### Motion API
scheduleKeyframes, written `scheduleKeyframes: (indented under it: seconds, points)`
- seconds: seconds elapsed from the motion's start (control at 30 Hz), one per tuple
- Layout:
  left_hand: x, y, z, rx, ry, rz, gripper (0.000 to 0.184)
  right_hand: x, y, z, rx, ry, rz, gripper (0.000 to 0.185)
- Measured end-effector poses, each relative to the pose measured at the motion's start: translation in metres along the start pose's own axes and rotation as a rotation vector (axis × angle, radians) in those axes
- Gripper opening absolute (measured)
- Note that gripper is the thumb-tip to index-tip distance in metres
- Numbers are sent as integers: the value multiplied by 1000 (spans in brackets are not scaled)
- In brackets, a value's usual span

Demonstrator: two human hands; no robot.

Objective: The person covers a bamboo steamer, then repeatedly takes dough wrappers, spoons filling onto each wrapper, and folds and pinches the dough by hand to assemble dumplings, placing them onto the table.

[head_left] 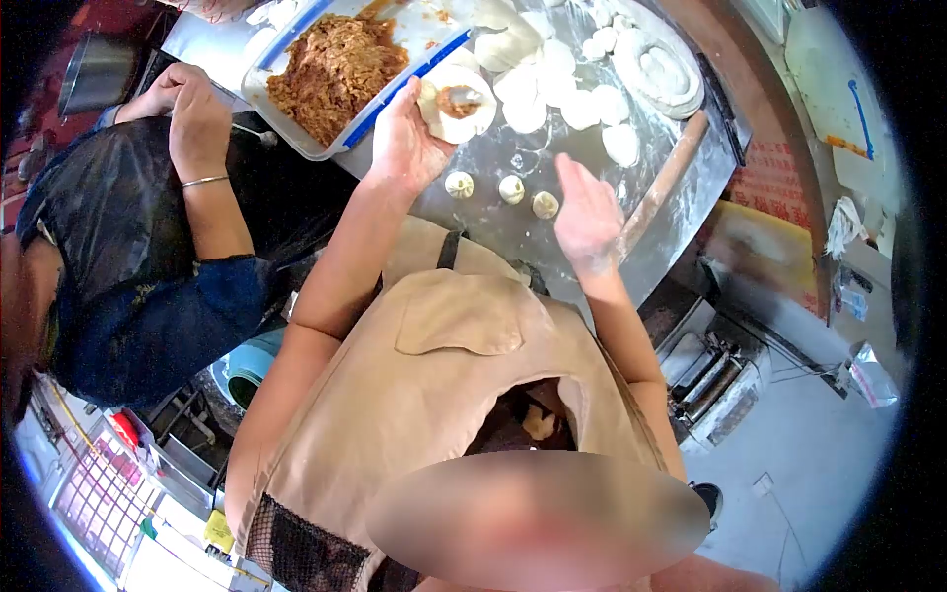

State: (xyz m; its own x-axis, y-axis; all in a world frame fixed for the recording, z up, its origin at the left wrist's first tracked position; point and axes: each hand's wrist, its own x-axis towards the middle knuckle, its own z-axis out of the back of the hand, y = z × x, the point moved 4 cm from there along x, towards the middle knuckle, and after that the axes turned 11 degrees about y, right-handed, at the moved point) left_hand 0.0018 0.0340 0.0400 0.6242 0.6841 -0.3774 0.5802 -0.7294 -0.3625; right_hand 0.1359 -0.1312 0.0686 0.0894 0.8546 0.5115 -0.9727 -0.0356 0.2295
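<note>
My left hand (402, 146) is closed on the edge of a round dough wrapper (477, 122), which has a small lump of brown filling (459, 101) in its middle. The hand is beside a plastic tub with a blue rim (410, 83), which holds a mound of minced filling (330, 74). To the right, my right hand (588, 212) is stretched out with nothing in it, near a wooden rolling pin (666, 181). Between my hands, three small dough balls (511, 189) lie in a row on the floured metal table (473, 219).
Several flat dough rounds (580, 109) and a coil of dough (659, 74) lie at the back of the table. On my left a co-worker in a dark apron (128, 197) holds a thin-handled tool (242, 128). A machine (715, 370) stands low at right.
</note>
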Motion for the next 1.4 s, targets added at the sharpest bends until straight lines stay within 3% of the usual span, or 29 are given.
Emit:
scheduleKeyframes:
  seconds: [0.07, 0.13, 0.2, 0.27, 0.4, 0.47, 0.53, 0.63, 0.73, 0.77, 0.9, 0.97, 1.0, 1.07, 1.17, 1.4]
  points:
    - [-4, 4, 5, -18, -12, -7, 40, -7, 5, 10, 144, -45, -100, 34]
    - [-1, 5, 15, -94, 61, -34, 41, -15, 8, 15, 420, 54, -356, 34]
    - [-2, 9, 23, -148, 146, 46, 41, -20, 22, 11, 475, 134, -387, 32]
    - [-3, 12, 26, 102, 146, 49, 41, -26, 32, 4, 502, 94, -420, 30]
    - [-12, 7, 35, 181, 268, 8, 40, -26, 37, 3, 511, -24, -529, 27]
    - [-13, 4, 47, 102, 221, 23, 42, -26, 34, -8, 681, -9, -715, 26]
    - [-15, -1, 57, 20, 172, 34, 44, -25, 34, -18, 785, -49, -746, 26]
    - [-21, -9, 63, -75, 211, 75, 44, -25, 29, -38, 1201, -35, -990, 27]
    - [-17, -12, 76, -3, 289, 122, 39, -32, 16, -66, 1199, 73, -1103, 26]
    - [-13, -13, 84, 15, 291, 151, 40, -40, 1, -85, 941, 179, -1045, 27]
    - [-5, -16, 76, 82, 370, 241, 37, -62, -43, -151, 646, 412, -936, 25]
    - [5, -15, 69, 175, 389, 270, 39, -32, -29, -145, -111, 436, -497, 26]
    - [8, -12, 68, 264, 392, 302, 40, -22, -29, -139, -113, 433, -510, 26]
    - [13, -6, 62, 310, 430, 355, 35, 16, -16, -103, 759, 309, -805, 27]
    - [22, 5, 48, 501, 500, 395, 28, 28, -10, -85, 927, 400, -919, 27]
    - [28, 17, 40, 675, 468, 309, 23, 27, -1, -76, 833, 299, -928, 23]
